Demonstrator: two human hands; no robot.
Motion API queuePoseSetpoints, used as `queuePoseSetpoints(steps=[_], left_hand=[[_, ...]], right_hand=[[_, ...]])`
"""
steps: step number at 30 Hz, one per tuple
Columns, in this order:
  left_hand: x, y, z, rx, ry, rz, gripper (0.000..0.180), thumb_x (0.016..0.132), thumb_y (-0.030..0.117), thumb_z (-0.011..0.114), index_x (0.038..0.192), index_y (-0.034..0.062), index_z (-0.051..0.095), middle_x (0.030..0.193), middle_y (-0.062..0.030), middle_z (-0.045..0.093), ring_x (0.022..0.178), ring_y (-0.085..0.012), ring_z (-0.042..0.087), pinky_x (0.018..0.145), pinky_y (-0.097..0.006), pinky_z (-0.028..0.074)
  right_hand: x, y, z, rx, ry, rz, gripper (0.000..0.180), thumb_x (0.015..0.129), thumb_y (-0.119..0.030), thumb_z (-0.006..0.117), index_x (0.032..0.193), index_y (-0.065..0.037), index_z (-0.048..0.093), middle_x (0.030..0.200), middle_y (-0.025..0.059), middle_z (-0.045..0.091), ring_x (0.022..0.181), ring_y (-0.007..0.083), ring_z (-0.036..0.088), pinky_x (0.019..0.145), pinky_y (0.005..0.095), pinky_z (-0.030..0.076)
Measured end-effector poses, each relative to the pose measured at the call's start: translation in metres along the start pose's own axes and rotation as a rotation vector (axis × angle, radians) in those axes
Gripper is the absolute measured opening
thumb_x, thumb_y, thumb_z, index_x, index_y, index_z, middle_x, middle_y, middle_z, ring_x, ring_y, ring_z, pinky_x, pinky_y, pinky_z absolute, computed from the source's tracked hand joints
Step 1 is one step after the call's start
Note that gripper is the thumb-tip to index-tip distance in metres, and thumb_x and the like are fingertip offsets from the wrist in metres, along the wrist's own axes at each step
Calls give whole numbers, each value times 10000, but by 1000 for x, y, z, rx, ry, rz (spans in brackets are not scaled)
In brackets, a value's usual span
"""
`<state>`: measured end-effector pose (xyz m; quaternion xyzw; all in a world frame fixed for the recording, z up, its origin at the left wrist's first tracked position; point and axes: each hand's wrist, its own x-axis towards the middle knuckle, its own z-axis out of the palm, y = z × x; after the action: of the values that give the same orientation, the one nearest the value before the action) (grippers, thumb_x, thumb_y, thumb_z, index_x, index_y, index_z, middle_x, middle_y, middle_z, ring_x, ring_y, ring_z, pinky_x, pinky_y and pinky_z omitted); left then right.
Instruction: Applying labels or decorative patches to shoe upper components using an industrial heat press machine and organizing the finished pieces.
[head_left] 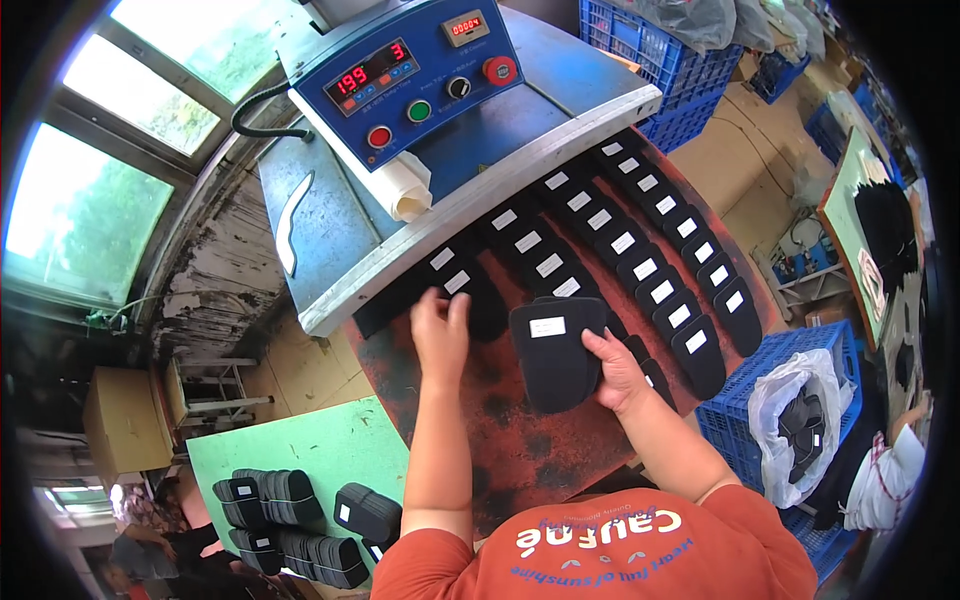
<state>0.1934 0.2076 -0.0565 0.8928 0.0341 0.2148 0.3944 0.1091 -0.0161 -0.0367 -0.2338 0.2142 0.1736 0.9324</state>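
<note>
My right hand [618, 372] is closed around a stack of black rounded pads [548, 375], thumb on top near the white label of the uppermost one. The stack is above the red-brown work surface [495, 440]. To its left, my left hand [438, 335] reaches to a labelled black pad [482, 305] lying in the leftmost row, fingers apart and fingertips at the label. Several overlapping rows of similar labelled black pads [645, 270] stretch away to the right. Their far ends pass under the machine's front edge.
A press machine with a blue control panel [400, 85] and pale front bar [480, 180] stands ahead. On the green table [330, 430] at lower left are piles of black pads [290, 495]. A blue crate [740, 385] with a plastic bag [790, 400] stands at right.
</note>
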Motion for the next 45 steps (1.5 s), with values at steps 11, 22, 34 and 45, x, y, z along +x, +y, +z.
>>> queuePoseSetpoints(steps=[11, 22, 34, 45], left_hand=[[-18, -20, -1, -168, -84, -358, 358, 773, 105, 666, 1066, -71, 558, 737, -63, 587, 639, -129, 536, 601, -255, 450], [-67, 11, -9, -627, -61, -564, 220, 804, 56, 635, 1002, -33, 599, 774, -18, 606, 614, -56, 519, 524, -191, 426], [-119, 74, -17, -299, -85, -43, 97, 781, 17, 660, 864, -6, 614, 761, -7, 595, 632, -60, 530, 581, -203, 453], [-136, 92, -19, -596, -140, -444, 66, 822, 36, 610, 807, 34, 546, 680, 21, 540, 586, -36, 486, 520, -180, 399]], right_hand=[[-2, -17, -1, 75, -130, 13, 402, 884, -184, 526, 1245, -40, 423, 1188, 112, 535, 1096, 233, 519, 954, 376, 409], [-12, -22, -9, -2, -155, -44, 432, 928, -329, 427, 1241, -34, 455, 1220, 112, 520, 1104, 244, 514, 957, 394, 402], [-34, 14, -10, -164, -103, 27, 447, 844, -184, 625, 1229, -65, 433, 1131, 57, 543, 1040, 166, 527, 901, 322, 441], [-53, 9, -27, -115, -76, 60, 396, 868, -183, 587, 1221, -89, 435, 1145, 52, 536, 1032, 167, 536, 895, 345, 455]])
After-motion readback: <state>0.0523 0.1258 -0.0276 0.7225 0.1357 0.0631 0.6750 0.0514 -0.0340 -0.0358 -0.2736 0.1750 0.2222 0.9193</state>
